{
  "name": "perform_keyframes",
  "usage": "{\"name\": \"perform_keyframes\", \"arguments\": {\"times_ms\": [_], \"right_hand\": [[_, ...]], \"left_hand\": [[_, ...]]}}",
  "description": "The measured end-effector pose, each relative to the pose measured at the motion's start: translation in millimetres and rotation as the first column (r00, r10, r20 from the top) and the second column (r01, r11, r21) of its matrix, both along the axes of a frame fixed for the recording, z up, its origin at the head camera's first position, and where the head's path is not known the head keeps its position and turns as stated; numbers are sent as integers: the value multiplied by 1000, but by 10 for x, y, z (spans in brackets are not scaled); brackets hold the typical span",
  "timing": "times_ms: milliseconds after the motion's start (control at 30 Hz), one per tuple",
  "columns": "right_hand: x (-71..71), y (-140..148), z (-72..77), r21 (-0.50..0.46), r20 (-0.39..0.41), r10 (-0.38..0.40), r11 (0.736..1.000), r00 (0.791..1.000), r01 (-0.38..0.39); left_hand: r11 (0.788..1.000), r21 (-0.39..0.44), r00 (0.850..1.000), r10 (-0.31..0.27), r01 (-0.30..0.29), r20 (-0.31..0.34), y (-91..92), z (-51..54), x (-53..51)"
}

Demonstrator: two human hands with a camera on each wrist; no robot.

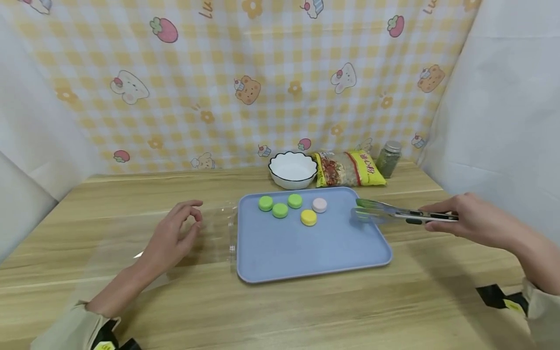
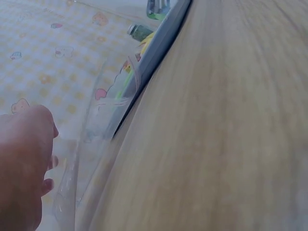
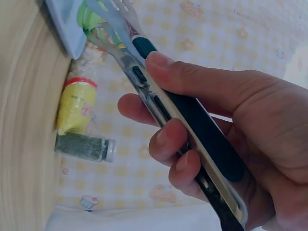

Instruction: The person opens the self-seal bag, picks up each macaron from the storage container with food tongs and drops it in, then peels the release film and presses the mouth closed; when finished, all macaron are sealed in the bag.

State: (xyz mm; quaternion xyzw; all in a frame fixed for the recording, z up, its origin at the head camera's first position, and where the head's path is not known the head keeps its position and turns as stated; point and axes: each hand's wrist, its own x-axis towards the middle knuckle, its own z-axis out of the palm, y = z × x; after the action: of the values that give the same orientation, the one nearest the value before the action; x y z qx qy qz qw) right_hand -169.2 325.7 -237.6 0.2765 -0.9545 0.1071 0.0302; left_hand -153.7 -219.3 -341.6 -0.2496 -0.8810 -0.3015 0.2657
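My right hand (image 1: 470, 218) grips metal tongs (image 3: 168, 106) with dark handle pads, thumb on one side and fingers curled round the other. The tongs' tips hang over the right side of a blue tray (image 1: 280, 257). Something green shows at the tips; I cannot tell whether it is held. On the tray lie three green macarons (image 1: 280, 210), a yellow macaron (image 1: 308, 218) and a pale pink macaron (image 1: 319, 205). To the tray's left, my left hand (image 1: 168, 243) holds nothing, its fingers loosely bent, above a clear plastic container (image 1: 214, 238).
Behind the tray stand a white scalloped bowl (image 1: 292, 167), a yellow-and-red food packet (image 1: 350, 168) and a glass jar of green herbs (image 1: 388, 159). A yellow checked cloth (image 1: 280, 58) hangs at the back of the wooden table (image 1: 306, 311), with white sheets at both sides.
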Motion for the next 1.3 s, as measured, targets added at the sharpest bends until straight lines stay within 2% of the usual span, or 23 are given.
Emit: {"name": "perform_keyframes", "arguments": {"times_ms": [133, 300, 367, 533, 733, 967, 1133, 1300], "right_hand": [[19, -143, 62, -20, -114, 65, 998, 991, -68], [-10, -519, 160, -66, -100, 165, 983, 981, -172], [-40, -737, 184, -84, -61, 210, 973, 976, -215], [-146, -1355, 159, -60, -35, 323, 944, 946, -324], [-273, -2022, 16, -29, -33, 453, 891, 891, -454], [-345, -2465, -113, 1, 11, 494, 870, 870, -494], [-369, -2612, -187, 15, -26, 531, 848, 847, -530], [-390, -2720, -245, 17, -30, 526, 850, 850, -526]], "left_hand": [[1000, 25, 1000, -11, 11, 15, -14, 15, 6], [998, 51, 999, -27, 25, 36, 3, 6, 0], [998, 56, 999, -23, 21, 45, 4, 1, 4], [998, 66, 997, -7, 2, 75, 9, 0, 11], [996, 89, 996, 0, -8, 84, 1, 21, 22], [996, 91, 997, -6, -1, 77, 5, 40, 20], [992, 126, 995, -25, 12, 98, 8, 56, 19], [992, 128, 995, -23, 11, 98, -6, 61, 43]]}}
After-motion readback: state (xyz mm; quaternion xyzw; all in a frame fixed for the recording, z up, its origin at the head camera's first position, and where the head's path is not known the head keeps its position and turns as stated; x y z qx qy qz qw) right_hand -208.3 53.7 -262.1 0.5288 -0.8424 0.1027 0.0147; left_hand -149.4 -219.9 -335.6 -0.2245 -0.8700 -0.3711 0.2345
